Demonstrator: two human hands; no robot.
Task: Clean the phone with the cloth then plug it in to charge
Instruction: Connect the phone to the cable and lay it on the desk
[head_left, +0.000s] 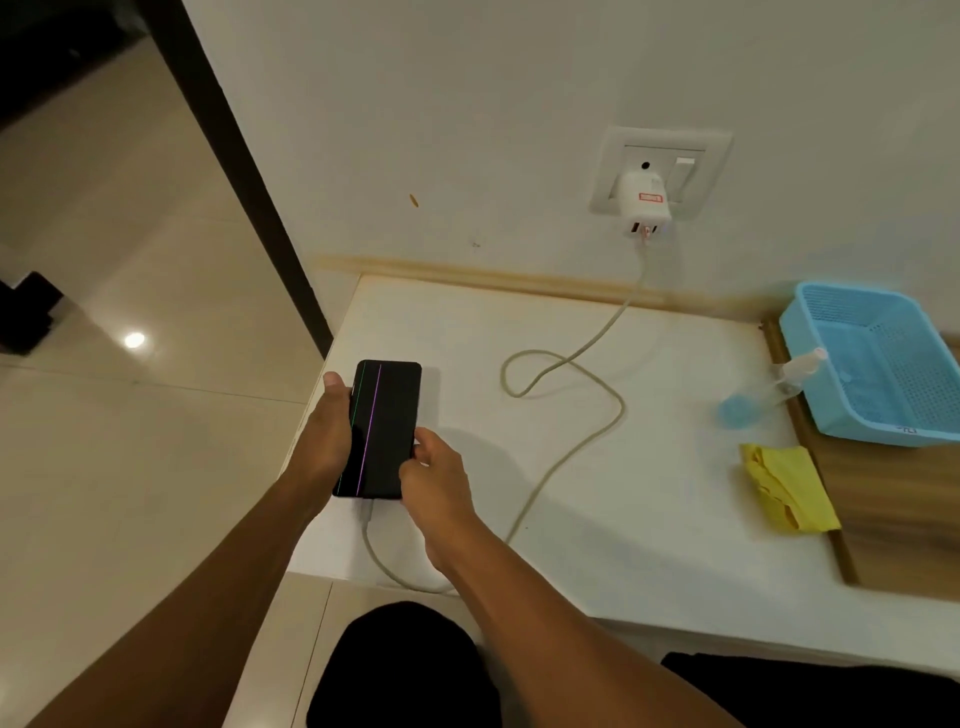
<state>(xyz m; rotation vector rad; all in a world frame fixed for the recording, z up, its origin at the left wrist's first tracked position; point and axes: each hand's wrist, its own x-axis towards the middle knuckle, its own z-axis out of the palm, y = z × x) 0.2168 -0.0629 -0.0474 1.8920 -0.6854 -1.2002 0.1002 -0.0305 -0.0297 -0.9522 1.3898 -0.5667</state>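
A black phone (383, 426), its dark screen crossed by a green and a purple line, is held screen-up over the left end of the white table (649, 493). My left hand (326, 431) grips its left edge, thumb pointing up. My right hand (434, 475) holds its lower right edge with curled fingers. A pale cable (587, 441) enters the phone's bottom end, loops across the table and rises to a white charger (643, 202) in the wall socket (660, 171). A crumpled yellow cloth (787, 488) lies at the right, apart from both hands.
A blue perforated basket (878, 364) stands on a wooden board (904, 519) at the right. A small clear spray bottle (797, 371) with a blue cap lies beside the basket. The table's left edge drops to a tiled floor (130, 415). My dark-clothed knees show below.
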